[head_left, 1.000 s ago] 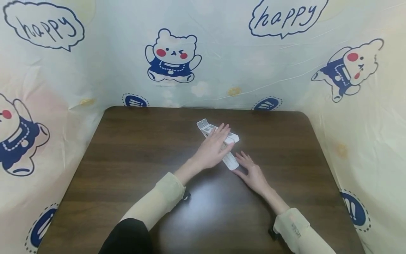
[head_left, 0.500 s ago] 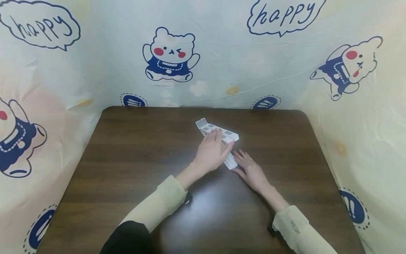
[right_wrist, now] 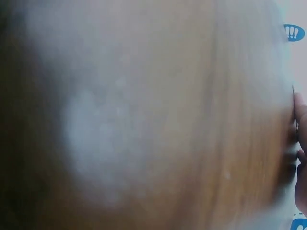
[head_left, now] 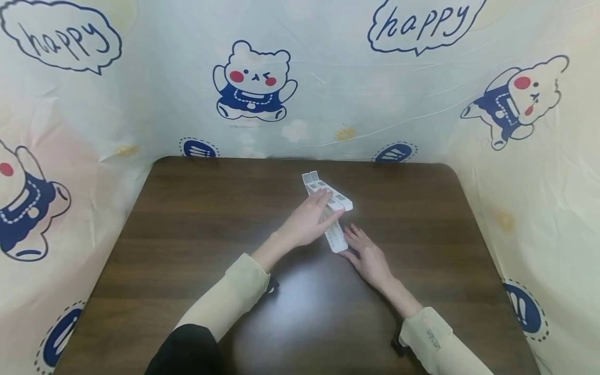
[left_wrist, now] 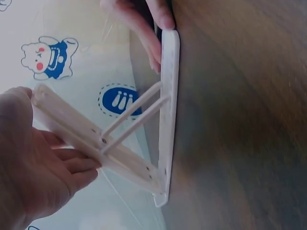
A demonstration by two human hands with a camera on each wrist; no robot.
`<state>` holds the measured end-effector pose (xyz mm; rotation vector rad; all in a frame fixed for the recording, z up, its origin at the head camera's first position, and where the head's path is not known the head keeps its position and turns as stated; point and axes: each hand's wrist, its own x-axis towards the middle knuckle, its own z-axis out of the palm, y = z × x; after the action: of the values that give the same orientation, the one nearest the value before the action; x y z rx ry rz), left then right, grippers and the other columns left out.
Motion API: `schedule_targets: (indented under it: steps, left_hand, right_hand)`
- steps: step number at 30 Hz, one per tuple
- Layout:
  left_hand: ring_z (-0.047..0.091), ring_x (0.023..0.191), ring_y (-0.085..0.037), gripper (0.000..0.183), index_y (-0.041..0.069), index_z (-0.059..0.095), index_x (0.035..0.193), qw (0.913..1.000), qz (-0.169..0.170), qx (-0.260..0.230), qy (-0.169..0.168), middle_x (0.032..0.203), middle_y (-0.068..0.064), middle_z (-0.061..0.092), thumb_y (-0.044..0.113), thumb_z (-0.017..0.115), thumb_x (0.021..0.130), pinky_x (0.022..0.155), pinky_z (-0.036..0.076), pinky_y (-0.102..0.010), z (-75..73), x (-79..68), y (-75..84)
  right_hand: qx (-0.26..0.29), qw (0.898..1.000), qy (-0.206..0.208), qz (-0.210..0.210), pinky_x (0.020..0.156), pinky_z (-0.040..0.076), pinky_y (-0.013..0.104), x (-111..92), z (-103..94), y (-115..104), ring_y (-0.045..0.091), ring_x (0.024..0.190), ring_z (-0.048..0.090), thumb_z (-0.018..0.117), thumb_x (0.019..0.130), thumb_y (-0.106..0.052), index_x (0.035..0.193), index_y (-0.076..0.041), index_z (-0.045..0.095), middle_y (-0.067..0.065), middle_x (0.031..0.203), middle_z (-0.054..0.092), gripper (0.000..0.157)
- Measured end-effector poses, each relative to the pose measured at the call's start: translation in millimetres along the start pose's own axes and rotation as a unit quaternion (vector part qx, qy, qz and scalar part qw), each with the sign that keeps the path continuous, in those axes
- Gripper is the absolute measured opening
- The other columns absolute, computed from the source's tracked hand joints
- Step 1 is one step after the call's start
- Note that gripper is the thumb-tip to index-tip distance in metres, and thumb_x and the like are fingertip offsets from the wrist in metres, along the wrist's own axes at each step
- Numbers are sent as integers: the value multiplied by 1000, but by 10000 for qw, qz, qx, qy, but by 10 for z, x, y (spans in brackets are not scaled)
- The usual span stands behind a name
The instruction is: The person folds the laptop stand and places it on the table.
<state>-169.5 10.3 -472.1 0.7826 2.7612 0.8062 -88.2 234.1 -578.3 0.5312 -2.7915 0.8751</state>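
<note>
A white folding laptop stand (head_left: 335, 235) stands near the middle of the table, unfolded into a wedge. Its upper panel, with grey pads and two flipped-up end tabs, slants over the flat base. In the left wrist view, two thin struts (left_wrist: 136, 115) prop the panel (left_wrist: 72, 122) above the base (left_wrist: 169, 110). My left hand (head_left: 305, 217) holds the raised panel, thumb at its high end and fingers along it. My right hand (head_left: 371, 259) pinches the near end of the base, thumb at the end and fingers along the side. Only a sliver of it shows in the right wrist view.
The brown wooden table (head_left: 187, 224) reaches out on all sides of the stand. Behind it and at both sides hangs a pale curtain (head_left: 337, 94) with bear prints. Blurred tabletop fills most of the right wrist view.
The stand has turned slightly: its tabbed far end has shifted right and its near end a little left. My left hand has shifted slightly leftward; both hands stay on it.
</note>
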Motion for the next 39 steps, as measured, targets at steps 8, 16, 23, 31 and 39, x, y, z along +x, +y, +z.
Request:
schedule_targets:
  steps: [8,16,23,31,39]
  left_hand:
    - [39,166,-38,92,-2,34,170,9970,-195,733,169,177,-23,39,69,42,111,139,34,-48,9,-7,-45]
    - [42,164,-40,100,-7,32,169,9980,-499,365,130,175,-27,38,72,44,109,136,38,-51,17,-27,-57]
    - [42,163,-38,97,0,31,172,9987,-489,-100,78,177,-22,37,71,49,108,132,43,-54,8,-6,-131]
    - [38,165,-39,97,3,27,174,9984,-333,-449,-118,179,-21,33,70,50,108,135,39,-55,-9,47,-218]
    - [35,167,-41,92,7,26,175,9973,-104,-666,-289,181,-20,30,66,52,109,137,34,-56,-26,98,-346]
  right_hand:
    - [-187,9984,-525,-122,126,46,64,104,-70,79,42,157,50,86,95,-30,153,-2,63,16,163,59,69]
    - [-25,9975,-688,-171,127,44,63,109,-92,51,42,159,48,85,97,-27,153,-2,63,17,162,59,65]
    - [-17,9972,-743,-34,131,42,60,103,-66,47,38,161,46,82,100,-27,152,-4,64,15,164,58,60]
    - [51,9979,-631,-170,130,41,62,99,-50,30,41,159,48,81,100,-24,152,-4,64,17,161,59,58]
    - [37,9980,-583,-225,132,39,61,121,-18,-7,41,159,48,81,100,-24,151,-3,65,17,161,59,57]
